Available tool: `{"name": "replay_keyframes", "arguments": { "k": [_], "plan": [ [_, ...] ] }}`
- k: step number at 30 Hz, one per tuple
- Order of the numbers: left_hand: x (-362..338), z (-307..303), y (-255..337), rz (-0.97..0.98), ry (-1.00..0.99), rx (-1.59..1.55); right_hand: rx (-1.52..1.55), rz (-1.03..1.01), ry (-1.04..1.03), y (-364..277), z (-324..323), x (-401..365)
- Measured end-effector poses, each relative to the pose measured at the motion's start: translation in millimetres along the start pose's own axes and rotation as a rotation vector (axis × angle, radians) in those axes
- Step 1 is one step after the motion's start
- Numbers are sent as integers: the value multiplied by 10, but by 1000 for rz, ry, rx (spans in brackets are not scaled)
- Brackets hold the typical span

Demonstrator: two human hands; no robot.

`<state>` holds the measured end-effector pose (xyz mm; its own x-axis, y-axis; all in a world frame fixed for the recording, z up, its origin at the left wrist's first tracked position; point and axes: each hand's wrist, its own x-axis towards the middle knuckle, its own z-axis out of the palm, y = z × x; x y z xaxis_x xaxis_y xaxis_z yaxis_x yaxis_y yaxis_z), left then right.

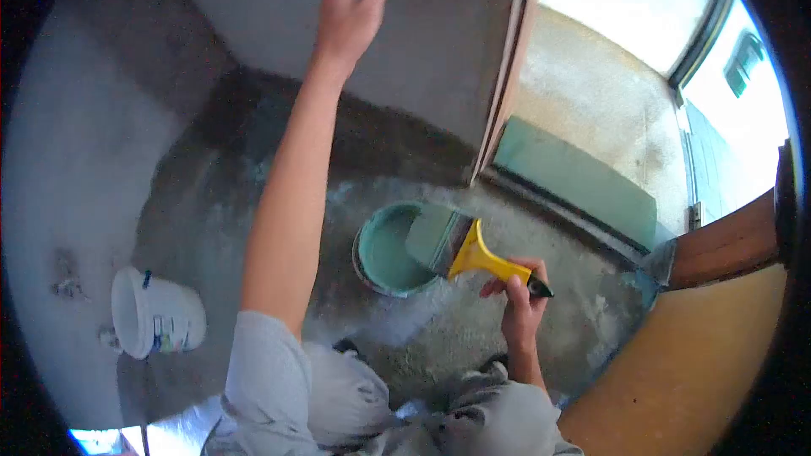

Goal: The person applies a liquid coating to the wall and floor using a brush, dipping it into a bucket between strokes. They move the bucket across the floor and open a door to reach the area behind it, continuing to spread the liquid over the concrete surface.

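My right hand (522, 297) is closed around the yellow handle of a wide paint brush (477, 255). Pale green coating covers the brush's bristles, which overlap the rim of a round bucket (357, 263) on the floor. Inside the bucket is a pool of green liquid coating (390, 255). My left hand (348, 21) is stretched far forward in front of the grey wall (439, 59), thumb and fingers apart and nothing held. Its fingertips reach the top edge of the view.
A white bucket (182, 321) lies tilted at the left. Beyond the door frame (503, 76) is a green-coated sill (574, 177). A brown wooden door panel (684, 363) stands close on the right. Dark damp patches mark the floor (583, 321) and lower walls.
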<state>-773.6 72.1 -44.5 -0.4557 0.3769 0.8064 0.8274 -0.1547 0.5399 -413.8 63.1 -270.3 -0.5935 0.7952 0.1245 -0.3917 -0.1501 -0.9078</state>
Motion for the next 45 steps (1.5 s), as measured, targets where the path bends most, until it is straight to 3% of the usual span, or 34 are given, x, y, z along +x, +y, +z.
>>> {"name": "replay_keyframes", "arguments": {
  "k": [1, 3, 6, 8, 11, 14, 17, 20, 24, 27, 30, 33, 37, 39, 43, 45],
  "plan": [
    [-25, -127, -86, 108, -96, 54, -43, 6, -28, 90, 139, -10],
    [-58, -63, 113, -16, -186, 173, -119, 39, -53, 56, 219, 3],
    [-11, 152, -135, -10, -315, 194, -219, 74, -101, -13, 387, 92],
    [-75, 218, -277, 5, -279, 211, -345, 110, -153, 61, 560, 154],
    [-88, 286, -348, 2, -270, 242, -719, 36, -356, 222, 773, 369],
    [-112, 269, -384, 44, -257, 300, -943, -86, -434, 459, 949, 497],
    [-149, 188, -362, 115, -248, 283, -1003, 82, -457, 672, 1022, 572],
    [-138, 187, -386, 130, -230, 293, -1075, 72, -455, 797, 1024, 587],
    [-146, 208, -384, 43, -266, 289, -720, 5, -296, 757, 818, 558],
    [-149, 198, -421, 113, -240, 275, -346, 268, -28, 486, 608, 514],
    [-145, 206, -516, 208, -199, 364, -4, 366, 190, 489, 344, 438],
    [-141, 164, -451, 121, -274, 286, 402, 547, 193, 684, 27, 317],
    [-141, 174, -462, 196, -262, 393, 891, 751, 365, 991, -147, 116],
    [-103, 155, -466, 256, -287, 420, 917, 760, 404, 1036, -158, 75],
    [-136, 137, -342, 107, -339, 412, 948, 748, 443, 1110, -318, 28],
    [-109, 165, -679, 336, -236, 318, 958, 730, 429, 1203, -425, -70]
  ]
}}
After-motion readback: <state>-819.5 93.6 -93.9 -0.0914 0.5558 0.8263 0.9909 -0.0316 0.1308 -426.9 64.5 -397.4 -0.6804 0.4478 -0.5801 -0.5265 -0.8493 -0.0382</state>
